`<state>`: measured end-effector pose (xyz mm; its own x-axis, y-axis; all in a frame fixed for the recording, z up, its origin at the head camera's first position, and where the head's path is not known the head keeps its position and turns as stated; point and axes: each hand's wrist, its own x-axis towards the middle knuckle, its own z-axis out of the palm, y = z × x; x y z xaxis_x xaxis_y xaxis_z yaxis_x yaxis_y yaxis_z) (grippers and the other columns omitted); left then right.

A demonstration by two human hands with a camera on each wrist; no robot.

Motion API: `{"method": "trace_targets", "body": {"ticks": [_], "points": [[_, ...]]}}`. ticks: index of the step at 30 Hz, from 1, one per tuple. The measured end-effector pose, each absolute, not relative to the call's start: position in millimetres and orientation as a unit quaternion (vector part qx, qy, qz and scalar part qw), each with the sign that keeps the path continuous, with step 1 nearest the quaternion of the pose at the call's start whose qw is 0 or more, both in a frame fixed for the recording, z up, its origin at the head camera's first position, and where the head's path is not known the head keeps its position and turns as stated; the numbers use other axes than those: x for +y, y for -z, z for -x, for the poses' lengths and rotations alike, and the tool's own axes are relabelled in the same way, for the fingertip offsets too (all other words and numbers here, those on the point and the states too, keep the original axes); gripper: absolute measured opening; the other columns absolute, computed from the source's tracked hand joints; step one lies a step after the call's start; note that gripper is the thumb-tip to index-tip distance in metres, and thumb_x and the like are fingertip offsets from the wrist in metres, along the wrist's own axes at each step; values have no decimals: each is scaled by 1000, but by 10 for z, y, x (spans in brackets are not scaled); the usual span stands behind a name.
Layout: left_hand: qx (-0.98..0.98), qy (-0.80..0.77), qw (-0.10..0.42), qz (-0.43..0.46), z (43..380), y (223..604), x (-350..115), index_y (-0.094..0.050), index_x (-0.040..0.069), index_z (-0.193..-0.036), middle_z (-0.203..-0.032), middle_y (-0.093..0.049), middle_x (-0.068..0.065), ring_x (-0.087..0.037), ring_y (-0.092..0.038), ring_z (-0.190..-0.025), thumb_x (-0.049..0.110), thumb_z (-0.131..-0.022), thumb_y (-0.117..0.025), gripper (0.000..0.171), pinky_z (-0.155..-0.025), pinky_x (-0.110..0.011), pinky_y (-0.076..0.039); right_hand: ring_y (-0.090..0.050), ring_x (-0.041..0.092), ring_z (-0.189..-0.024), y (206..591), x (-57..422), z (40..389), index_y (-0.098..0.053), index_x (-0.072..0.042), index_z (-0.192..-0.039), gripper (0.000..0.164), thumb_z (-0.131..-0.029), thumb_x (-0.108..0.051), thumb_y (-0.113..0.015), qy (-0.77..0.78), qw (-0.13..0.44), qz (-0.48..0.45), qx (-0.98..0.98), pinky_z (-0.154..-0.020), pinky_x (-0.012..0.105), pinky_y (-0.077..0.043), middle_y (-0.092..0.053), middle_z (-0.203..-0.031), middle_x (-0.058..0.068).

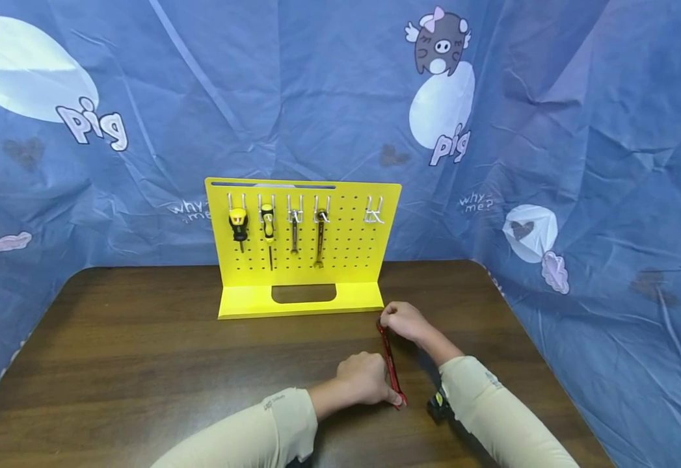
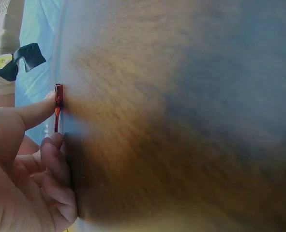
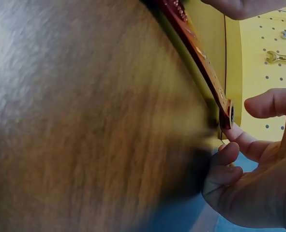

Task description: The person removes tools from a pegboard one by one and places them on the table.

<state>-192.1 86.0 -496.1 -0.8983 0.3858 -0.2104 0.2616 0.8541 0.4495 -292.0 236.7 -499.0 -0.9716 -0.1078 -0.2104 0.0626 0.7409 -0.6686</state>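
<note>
A red combination wrench [image 1: 391, 361] spans the space between my two hands, low over the brown table. My left hand [image 1: 363, 378] grips it near its open end, thumb against the metal and fingers curled beside it in the left wrist view. At the far end is my right hand [image 1: 406, 321]. The right wrist view shows its index finger [image 3: 247, 143] at the wrench's ring end [image 3: 227, 115], while the thumb [image 3: 268, 103] stands apart from it and the other fingers are curled.
Behind the hands stands a yellow pegboard [image 1: 352, 260] on the table [image 1: 159, 351]. Two screwdrivers [image 1: 238, 224] and two wrenches [image 1: 320, 240] hang on its hooks. A bare double hook [image 1: 374, 211] is at the right. Blue printed cloth [image 1: 328, 97] encloses the table's back and sides.
</note>
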Motion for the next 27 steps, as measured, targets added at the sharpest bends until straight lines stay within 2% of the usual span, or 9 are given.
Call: {"method": "trace_targets", "body": {"ticks": [7,11,18,22,27], "points": [[953,-201,146,-174,1914,4930,856,-60,23,-58,-64,-57,4,-18,-57,-60,62,-66,-87,48,-52,-39,-48,-55,20,-78,5031,2342,2865,-70,-9,-96,14,-86,-17,-64,315,80,40,945,-68,35,-46,-63,-89,3],[955,-190,148,-173,1918,4921,860,-60,23,-58,-64,-57,4,-18,-57,-61,62,-66,-87,48,-52,-39,-48,-56,21,-79,5060,2331,2823,-70,-8,-100,17,-86,-17,-65,282,55,61,956,-72,38,-48,-64,-89,4],[950,-202,156,-179,1933,4914,838,-61,24,-59,-65,-58,5,-18,-59,-62,61,-68,-87,46,-52,-38,-48,-60,22,-84,4995,2341,2848,-70,-7,-104,20,-89,-19,-64,289,75,65,952,-75,41,-50,-67,-95,6],[936,-243,167,-194,1936,4919,790,-60,21,-57,-56,-53,7,-14,-52,-55,56,-76,-82,46,-47,-34,-43,-60,22,-86,4918,2361,2884,-71,-7,-104,20,-89,-19,-65,291,78,59,952,-76,40,-51,-68,-98,7],[897,-340,167,-227,2010,4937,668,-56,18,-53,-46,-40,12,-6,-38,-45,37,-90,-76,46,-42,-24,-29,-59,21,-80,4818,2338,2964,-73,-5,-105,19,-91,-11,-62,339,21,71,938,-71,36,-49,-70,-96,7]]}}
